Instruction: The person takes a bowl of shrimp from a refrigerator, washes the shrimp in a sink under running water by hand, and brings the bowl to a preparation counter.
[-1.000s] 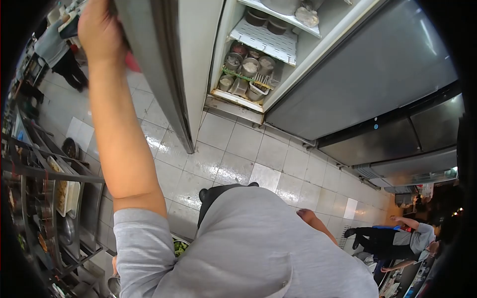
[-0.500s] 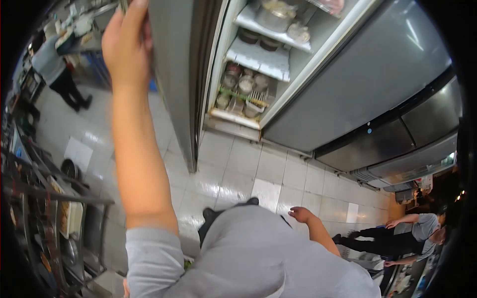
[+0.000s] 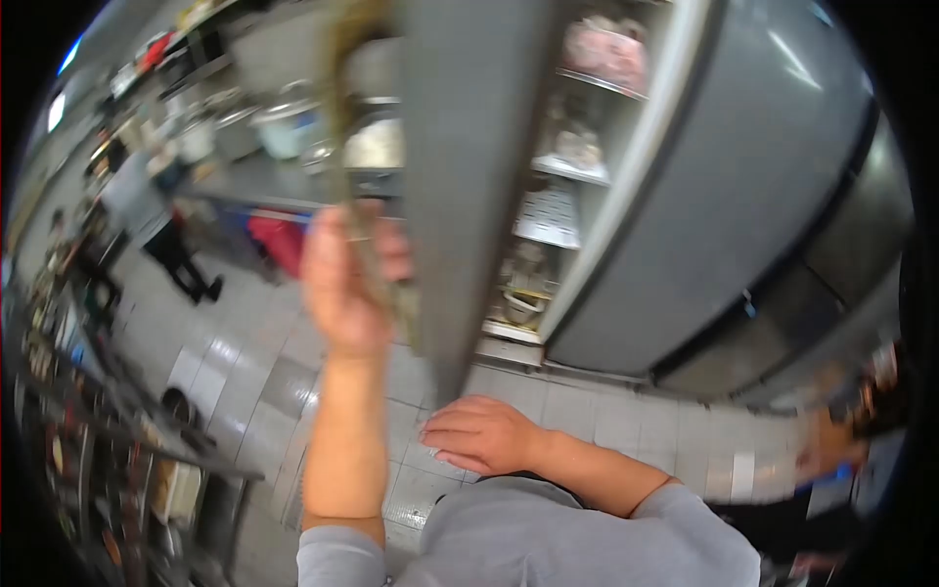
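Underfoot: a floor of pale square tiles [image 3: 235, 411], glossy where light reflects.
Lower left: a dark metal rack [image 3: 240, 479] with several shelves, crowded with blurred containers.
Upper left: a long grey metal counter [image 3: 269, 183] laden with pots, a red object [image 3: 279, 243] below.
Right: a tall, smooth grey metal cabinet front [image 3: 685, 245], streaked with white glare.
Lighting: bluish-white lamps [image 3: 57, 112] at the upper left edge.
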`<state>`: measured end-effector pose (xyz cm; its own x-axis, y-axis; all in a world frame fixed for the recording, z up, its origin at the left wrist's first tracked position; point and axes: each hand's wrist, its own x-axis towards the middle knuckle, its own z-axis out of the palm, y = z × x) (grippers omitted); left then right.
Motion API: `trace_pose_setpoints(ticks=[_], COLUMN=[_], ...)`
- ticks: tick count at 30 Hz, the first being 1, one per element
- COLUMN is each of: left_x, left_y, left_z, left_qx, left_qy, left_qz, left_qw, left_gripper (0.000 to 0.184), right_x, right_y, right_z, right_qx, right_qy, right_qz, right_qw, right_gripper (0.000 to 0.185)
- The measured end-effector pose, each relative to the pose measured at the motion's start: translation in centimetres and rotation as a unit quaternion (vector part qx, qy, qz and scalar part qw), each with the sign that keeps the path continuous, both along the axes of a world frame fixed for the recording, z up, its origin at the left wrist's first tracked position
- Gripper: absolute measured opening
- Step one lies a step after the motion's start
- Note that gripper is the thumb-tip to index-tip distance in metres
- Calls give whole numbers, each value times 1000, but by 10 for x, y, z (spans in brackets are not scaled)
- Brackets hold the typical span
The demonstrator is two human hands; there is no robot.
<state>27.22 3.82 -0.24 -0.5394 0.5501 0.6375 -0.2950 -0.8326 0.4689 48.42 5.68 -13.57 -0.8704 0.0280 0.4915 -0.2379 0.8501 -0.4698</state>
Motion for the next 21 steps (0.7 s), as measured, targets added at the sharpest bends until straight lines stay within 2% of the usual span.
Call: trace_pose_setpoints(ticks=[1, 2, 3, 4, 5, 6, 7, 8, 10, 11, 12, 13, 14, 15, 16, 17, 18, 19, 20, 21], left_x=[-6, 7, 7, -3, -16, -33, -51, -67, -89, -103, -92, -70, -38, -7, 25, 62, 78, 97, 120, 141], left_y=[10, 20, 26, 27, 33, 37, 35, 25, -22, -52, -99, -168, -216, -271, -294, -343, -362, -366, -373, -383], left_z=[-22, -26, -43, -66, -100, -141, -193, -247, -359, -488, -506, -603, -614, -625, -589, -645, -628, -601, -594, -595], left_qx=[36, 6, 5, -95, -221, -295, -398, -516, -692, -749, -806, -770, -876, -904, -941, -964, -961, -963, -966, -915], left_qy=[38, 38, 20, -23, 71, 150, 170, 164, 49, 99, 136, 365, 211, 294, 210, 65, 146, 134, -90, -308], left_qz=[-125, -62, -184, -247, -160, -111, -69, -1, 110, 208, 180, 225, 173, 89, 10, 89, -82, -96, -22, 54], left_qw=[991, 997, 983, 964, 960, 937, 899, 841, 711, 622, 548, 473, 398, 299, 264, 241, 221, 212, 240, 253], left_gripper=[47, 55, 58, 66, 63, 64, 61, 60, 57, 50, 49, 47, 39, 34, 31, 32, 34, 38, 30, 23], right_x=[-17, -35, -43, -43, -41, -36, -31, -25, -11, -2, 5, 24, 32, 35, 37, 36, 31, 24, 13, 0], right_y=[4, 7, 15, 25, 35, 45, 53, 66, 100, 125, 150, 168, 183, 200, 222, 246, 268, 290, 312, 329], right_z=[-3, -6, -13, -23, -34, -48, -62, -75, -84, -88, -92, -95, -101, -105, -113, -119, -124, -128, -131, -136], right_qx=[41, 82, 113, 147, 222, 288, 283, 274, 348, 358, 368, 365, 381, 397, 396, 386, 376, 375, 359, 342], right_qy=[-10, -17, -48, -73, -50, -17, -18, -22, 30, 56, 80, 80, 82, 83, 84, 87, 91, 92, 93, 94], right_qz=[19, 44, -28, -97, -139, -183, -246, -315, -371, -377, -390, -387, -429, -470, -467, -488, -507, -502, -538, -574], right_qw=[999, 996, 992, 982, 964, 940, 927, 908, 861, 852, 840, 843, 815, 784, 786, 778, 771, 774, 757, 738], right_gripper=[27, 25, 25, 25, 29, 34, 39, 43, 45, 43, 42, 42, 46, 50, 50, 52, 55, 55, 58, 61])
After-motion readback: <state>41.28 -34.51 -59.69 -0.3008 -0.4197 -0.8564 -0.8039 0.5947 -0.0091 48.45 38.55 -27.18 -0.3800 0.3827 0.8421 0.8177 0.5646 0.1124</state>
